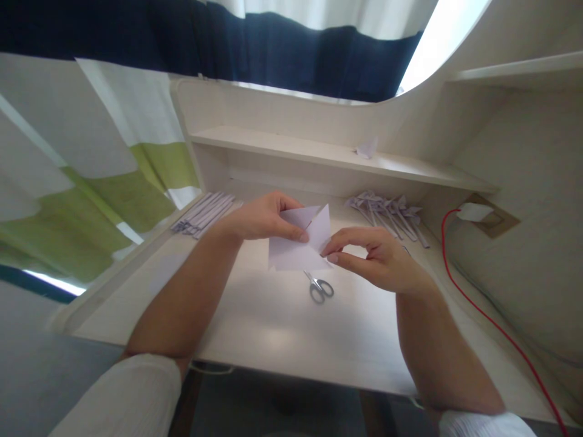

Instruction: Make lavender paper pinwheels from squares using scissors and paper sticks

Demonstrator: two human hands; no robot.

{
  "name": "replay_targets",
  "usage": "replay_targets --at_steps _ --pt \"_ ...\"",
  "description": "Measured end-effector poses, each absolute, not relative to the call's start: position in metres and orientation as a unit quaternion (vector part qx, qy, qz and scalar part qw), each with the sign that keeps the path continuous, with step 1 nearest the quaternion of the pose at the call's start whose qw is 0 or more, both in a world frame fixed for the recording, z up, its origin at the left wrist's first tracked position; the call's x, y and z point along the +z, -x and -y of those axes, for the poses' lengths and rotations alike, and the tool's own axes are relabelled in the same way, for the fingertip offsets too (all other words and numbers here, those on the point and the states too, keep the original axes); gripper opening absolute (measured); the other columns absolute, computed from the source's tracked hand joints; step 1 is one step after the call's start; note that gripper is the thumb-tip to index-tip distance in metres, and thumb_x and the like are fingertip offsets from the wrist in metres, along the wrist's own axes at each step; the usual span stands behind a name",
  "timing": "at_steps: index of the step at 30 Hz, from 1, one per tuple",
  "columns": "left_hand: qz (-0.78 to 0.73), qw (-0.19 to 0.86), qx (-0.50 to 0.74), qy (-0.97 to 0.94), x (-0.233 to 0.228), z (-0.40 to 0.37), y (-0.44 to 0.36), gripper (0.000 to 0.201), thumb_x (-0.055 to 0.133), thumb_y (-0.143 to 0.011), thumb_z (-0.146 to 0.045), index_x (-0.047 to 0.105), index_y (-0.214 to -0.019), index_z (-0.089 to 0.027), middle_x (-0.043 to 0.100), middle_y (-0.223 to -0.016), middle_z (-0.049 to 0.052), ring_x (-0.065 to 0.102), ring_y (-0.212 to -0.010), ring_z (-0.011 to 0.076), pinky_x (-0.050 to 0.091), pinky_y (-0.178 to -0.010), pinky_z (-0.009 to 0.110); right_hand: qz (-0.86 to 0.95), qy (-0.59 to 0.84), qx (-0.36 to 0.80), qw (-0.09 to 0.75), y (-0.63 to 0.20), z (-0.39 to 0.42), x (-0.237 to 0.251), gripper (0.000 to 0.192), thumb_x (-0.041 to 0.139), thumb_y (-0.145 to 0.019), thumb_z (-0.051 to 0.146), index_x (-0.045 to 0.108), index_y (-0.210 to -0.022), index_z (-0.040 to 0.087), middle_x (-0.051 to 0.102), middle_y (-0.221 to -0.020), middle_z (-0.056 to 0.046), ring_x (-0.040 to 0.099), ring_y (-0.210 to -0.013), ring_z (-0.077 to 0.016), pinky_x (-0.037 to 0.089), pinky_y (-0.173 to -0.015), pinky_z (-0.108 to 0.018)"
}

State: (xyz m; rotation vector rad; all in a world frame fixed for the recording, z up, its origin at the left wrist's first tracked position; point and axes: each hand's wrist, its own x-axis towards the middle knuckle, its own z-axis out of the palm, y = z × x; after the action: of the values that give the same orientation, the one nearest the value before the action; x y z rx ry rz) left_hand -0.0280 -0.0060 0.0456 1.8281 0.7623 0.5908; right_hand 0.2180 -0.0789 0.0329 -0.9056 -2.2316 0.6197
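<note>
Above the desk, a square sheet of white paper with slits cut in from its corners is held up between my two hands. My left hand grips it from the upper left, thumb across its middle and fingers behind. At its lower right edge, my right hand pinches a corner between thumb and fingertips. Below the paper lies a pair of scissors with dark grey handles, its blade tips partly hidden by the sheet.
Several rolled paper sticks lie at the desk's left. Several paper pinwheels on sticks are piled at the back right. A folded paper piece sits on the shelf. A red cable runs down from a white plug.
</note>
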Motion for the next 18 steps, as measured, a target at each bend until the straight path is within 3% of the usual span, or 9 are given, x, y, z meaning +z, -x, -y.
replay_targets --at_steps 9,18 --pt "-0.323 0.502 0.282 -0.751 0.0481 0.0095 0.0262 0.025 0.082 -0.063 -0.029 0.079 -0.083 -0.015 0.072 -0.069 0.004 0.067 -0.058 0.0195 0.049 -0.049 0.024 0.809 0.37 0.243 0.388 -0.2171 0.0781 0.0265 0.012 0.071 -0.085 0.03 0.076 -0.089 0.019 0.075 -0.087 -0.005 0.068 -0.08 -0.0182 0.053 -0.076 -0.031" --pt "-0.309 0.493 0.27 -0.767 0.0482 0.008 0.0284 0.027 0.082 -0.066 -0.03 0.077 -0.086 -0.013 0.07 -0.067 0.002 0.064 -0.055 0.0135 0.046 -0.047 0.018 0.799 0.371 0.247 0.403 -0.2192 0.0776 0.0253 0.01 0.073 -0.084 0.029 0.075 -0.089 0.02 0.075 -0.086 -0.005 0.068 -0.079 -0.0191 0.054 -0.076 -0.033"
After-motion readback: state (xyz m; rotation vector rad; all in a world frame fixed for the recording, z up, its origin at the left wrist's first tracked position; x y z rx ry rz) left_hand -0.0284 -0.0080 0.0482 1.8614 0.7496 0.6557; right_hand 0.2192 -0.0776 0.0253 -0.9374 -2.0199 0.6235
